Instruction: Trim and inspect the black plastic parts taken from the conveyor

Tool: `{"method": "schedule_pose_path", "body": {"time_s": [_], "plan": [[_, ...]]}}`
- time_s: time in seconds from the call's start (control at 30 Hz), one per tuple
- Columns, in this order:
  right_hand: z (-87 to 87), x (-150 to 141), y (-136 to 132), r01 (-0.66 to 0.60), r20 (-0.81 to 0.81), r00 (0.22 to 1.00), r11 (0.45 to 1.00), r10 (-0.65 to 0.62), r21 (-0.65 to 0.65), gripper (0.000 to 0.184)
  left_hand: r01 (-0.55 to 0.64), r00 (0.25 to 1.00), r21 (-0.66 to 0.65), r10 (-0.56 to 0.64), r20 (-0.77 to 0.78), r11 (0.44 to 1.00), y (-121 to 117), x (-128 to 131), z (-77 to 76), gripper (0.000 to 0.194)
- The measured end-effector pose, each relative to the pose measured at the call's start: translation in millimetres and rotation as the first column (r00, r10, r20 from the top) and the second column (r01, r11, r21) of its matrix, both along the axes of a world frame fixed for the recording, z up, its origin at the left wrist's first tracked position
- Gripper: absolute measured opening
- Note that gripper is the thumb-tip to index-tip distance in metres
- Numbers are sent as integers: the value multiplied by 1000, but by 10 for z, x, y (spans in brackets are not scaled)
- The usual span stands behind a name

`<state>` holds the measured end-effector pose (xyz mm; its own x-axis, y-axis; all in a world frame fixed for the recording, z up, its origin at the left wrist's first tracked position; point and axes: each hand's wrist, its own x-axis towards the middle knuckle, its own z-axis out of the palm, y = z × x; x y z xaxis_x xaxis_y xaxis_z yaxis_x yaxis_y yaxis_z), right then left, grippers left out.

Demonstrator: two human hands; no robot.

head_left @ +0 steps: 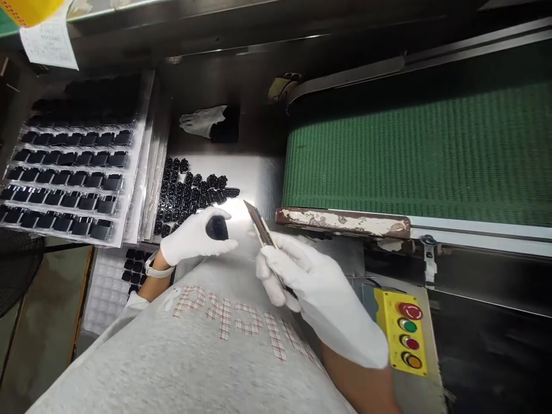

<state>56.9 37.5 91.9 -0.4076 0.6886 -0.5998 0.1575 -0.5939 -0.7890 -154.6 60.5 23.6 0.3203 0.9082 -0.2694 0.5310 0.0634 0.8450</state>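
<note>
Gray sweatshirt (181,356) nearest. Tabletop (263,172): loose black parts (186,195); just beside, left hand (193,236) half-curled round a smooth black piece (218,228); right hand (297,270) closed on a utility knife (260,225), best kept angled clear of the left hand.

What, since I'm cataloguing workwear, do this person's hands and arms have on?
The left hand and right hand wear plain white gloves, the right one extending past the wrist. A pale wristband sits above the left glove, with a light sleeve farther up. The visible right forearm is bare.
</note>
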Motion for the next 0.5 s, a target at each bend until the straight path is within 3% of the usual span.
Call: {"method": "schedule_pose_path", "body": {"time_s": [0.07, 0.17, 0.23, 0.3, 0.33, 0.4, 0.5], "plan": [[-194, -2, 4, 83, 41, 995, 995, -86, 56, 44, -128, 989, 27, 125, 78, 991, -69, -44, 49, 61], [-679, -6, 54, 149, 191, 964, 972, -183, 180, 47, -135, 951, 45, 117, 286, 990, -209, -49, 71, 71], [-1073, -14, 110, 0, 410, 906, 967, -107, 253, 42, -117, 908, 74, 77, 412, 990, -291, -13, 78, 75], [-1440, -27, 162, -261, 676, 735, 941, 50, 215, 37, -134, 865, 118, 58, 499, 984, -349, 38, 98, 79], [-1594, -33, 181, -326, 740, 667, 928, 88, 183, 36, -150, 847, 140, 54, 528, 979, -370, 64, 115, 80], [-1829, -39, 200, -396, 814, 565, 910, 138, 120, 38, -190, 825, 168, 64, 562, 967, -400, 108, 158, 81], [-2043, -35, 196, -434, 857, 486, 898, 171, 67, 43, -225, 829, 128, 121, 546, 966, -430, 140, 229, 84]]}}
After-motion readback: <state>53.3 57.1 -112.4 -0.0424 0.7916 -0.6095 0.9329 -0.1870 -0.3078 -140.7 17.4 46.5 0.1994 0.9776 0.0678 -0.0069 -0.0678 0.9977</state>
